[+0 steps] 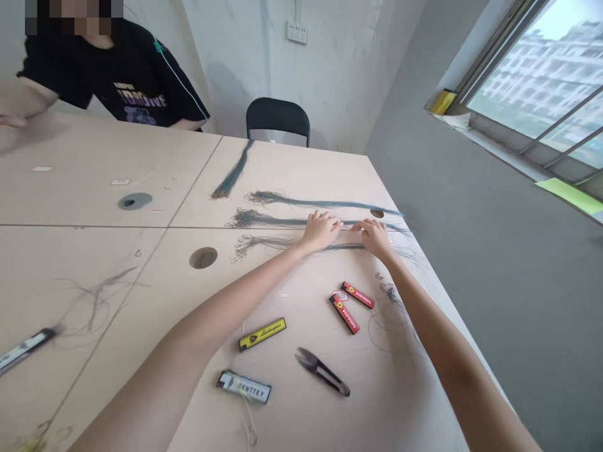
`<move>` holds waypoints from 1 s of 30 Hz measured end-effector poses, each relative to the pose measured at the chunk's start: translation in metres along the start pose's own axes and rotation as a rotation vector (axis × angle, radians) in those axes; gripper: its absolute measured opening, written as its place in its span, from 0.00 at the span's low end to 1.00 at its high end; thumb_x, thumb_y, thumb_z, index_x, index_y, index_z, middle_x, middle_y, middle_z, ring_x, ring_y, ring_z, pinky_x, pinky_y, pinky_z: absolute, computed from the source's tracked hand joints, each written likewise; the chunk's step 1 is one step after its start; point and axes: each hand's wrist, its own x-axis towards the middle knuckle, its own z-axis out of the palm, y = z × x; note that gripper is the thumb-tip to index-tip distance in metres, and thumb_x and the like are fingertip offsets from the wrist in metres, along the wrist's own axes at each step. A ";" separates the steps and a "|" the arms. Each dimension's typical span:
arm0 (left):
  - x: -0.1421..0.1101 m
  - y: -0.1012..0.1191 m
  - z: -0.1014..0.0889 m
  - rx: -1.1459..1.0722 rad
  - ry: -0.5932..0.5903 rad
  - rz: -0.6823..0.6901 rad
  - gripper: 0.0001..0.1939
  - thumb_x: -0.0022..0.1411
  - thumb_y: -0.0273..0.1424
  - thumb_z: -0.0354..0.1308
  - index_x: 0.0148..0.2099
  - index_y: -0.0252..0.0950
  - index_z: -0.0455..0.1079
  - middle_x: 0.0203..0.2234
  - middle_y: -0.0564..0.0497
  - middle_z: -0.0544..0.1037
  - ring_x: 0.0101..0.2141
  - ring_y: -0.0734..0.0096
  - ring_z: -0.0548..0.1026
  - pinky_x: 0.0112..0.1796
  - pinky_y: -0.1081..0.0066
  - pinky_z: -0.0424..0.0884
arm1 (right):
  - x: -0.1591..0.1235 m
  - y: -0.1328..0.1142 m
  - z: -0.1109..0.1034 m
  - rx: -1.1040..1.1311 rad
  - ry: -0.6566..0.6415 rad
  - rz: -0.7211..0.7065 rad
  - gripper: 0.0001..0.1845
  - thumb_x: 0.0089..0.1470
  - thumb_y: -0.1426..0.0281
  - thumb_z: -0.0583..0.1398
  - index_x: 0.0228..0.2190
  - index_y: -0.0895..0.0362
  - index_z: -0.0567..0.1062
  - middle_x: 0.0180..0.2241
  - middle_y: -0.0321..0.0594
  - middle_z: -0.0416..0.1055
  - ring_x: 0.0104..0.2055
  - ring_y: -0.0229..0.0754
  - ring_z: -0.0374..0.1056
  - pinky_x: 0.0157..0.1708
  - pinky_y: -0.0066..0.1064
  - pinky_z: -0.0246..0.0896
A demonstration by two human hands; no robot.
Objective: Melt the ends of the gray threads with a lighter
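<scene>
**Light touch for the middle bundle (282, 221)**

It lies toward the far right of the table (282, 427), looped ends left, between a far bundle (320, 204) and a near bundle (273, 242). The left hand (322, 230) and right hand (375, 238) curl over it; whether they pinch strands, I cannot tell. Light, even tension should limit tangles.

Nearer, red lighters (344, 314) read "Ferrari", a yellow lighter (262, 334) "Lamborghini", a silver lighter (244, 387) "BENTTEY".
</scene>
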 end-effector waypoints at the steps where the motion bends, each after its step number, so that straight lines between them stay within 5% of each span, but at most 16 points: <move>1: -0.008 0.000 -0.006 0.005 -0.004 0.013 0.12 0.70 0.35 0.55 0.48 0.35 0.75 0.49 0.44 0.76 0.54 0.57 0.70 0.56 0.52 0.65 | -0.001 0.000 -0.001 0.008 0.002 -0.004 0.26 0.49 0.82 0.50 0.41 0.52 0.81 0.43 0.45 0.77 0.48 0.53 0.67 0.48 0.43 0.57; 6: -0.073 -0.024 -0.050 0.064 -0.073 0.052 0.12 0.69 0.36 0.53 0.40 0.39 0.77 0.42 0.48 0.80 0.48 0.57 0.70 0.52 0.59 0.63 | -0.024 0.019 -0.025 0.042 0.052 0.025 0.25 0.51 0.79 0.49 0.42 0.54 0.81 0.45 0.48 0.77 0.49 0.55 0.68 0.47 0.45 0.60; 14: -0.159 -0.104 -0.106 0.199 -0.060 -0.183 0.18 0.66 0.40 0.45 0.34 0.40 0.75 0.41 0.43 0.81 0.46 0.49 0.71 0.47 0.53 0.64 | -0.106 0.071 -0.077 0.079 0.016 0.139 0.20 0.46 0.76 0.49 0.25 0.51 0.79 0.31 0.41 0.79 0.30 0.47 0.72 0.35 0.38 0.64; 23: -0.158 -0.110 -0.107 0.223 -0.035 -0.266 0.24 0.66 0.41 0.40 0.41 0.38 0.76 0.46 0.43 0.81 0.47 0.50 0.70 0.49 0.53 0.63 | -0.102 0.088 -0.062 0.049 0.065 0.231 0.21 0.45 0.76 0.49 0.31 0.52 0.81 0.34 0.43 0.78 0.36 0.50 0.72 0.39 0.41 0.63; 30: -0.162 -0.121 -0.119 0.207 -0.025 -0.296 0.25 0.67 0.43 0.38 0.34 0.39 0.75 0.43 0.47 0.82 0.46 0.53 0.71 0.50 0.54 0.63 | -0.106 0.091 -0.066 0.054 0.107 0.263 0.21 0.48 0.75 0.48 0.29 0.53 0.80 0.34 0.45 0.76 0.37 0.48 0.70 0.39 0.39 0.62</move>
